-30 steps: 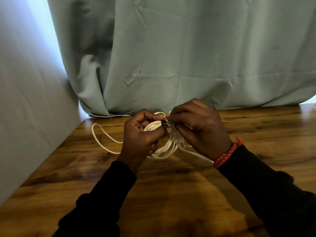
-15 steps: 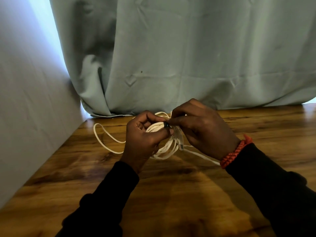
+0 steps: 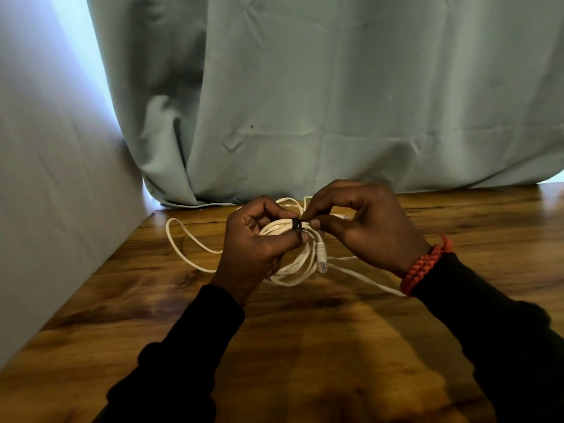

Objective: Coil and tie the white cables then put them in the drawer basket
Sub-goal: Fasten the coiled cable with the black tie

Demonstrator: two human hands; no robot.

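Since a second ago the right hand [image 3: 366, 227] has opened out a little, its thumb and forefinger now pinching the black tie [image 3: 296, 225] from the right, and the plug [image 3: 321, 258] hangs clear below the hands where it was half hidden before. The rest has hardly shifted.

At far left stands a pale wall [image 3: 61, 178]. Next comes a loose loop [image 3: 189, 245] of white cable lying on the wooden table [image 3: 305, 346], running under the left hand [image 3: 259, 248]. That hand is curled round the coil [image 3: 293, 270], thumb and forefinger closed on the bundled strands just left of the tie. The coil is held just above the table, between the two hands, and the tie wraps its upper strands. The plug dangles beside the coil's right edge. A single strand [image 3: 366, 279] trails rightward across the table under the right wrist, which wears a red bracelet [image 3: 424, 267]. Both sleeves are black. A grey-green curtain [image 3: 335, 102] hangs behind, reaching the table's far edge.
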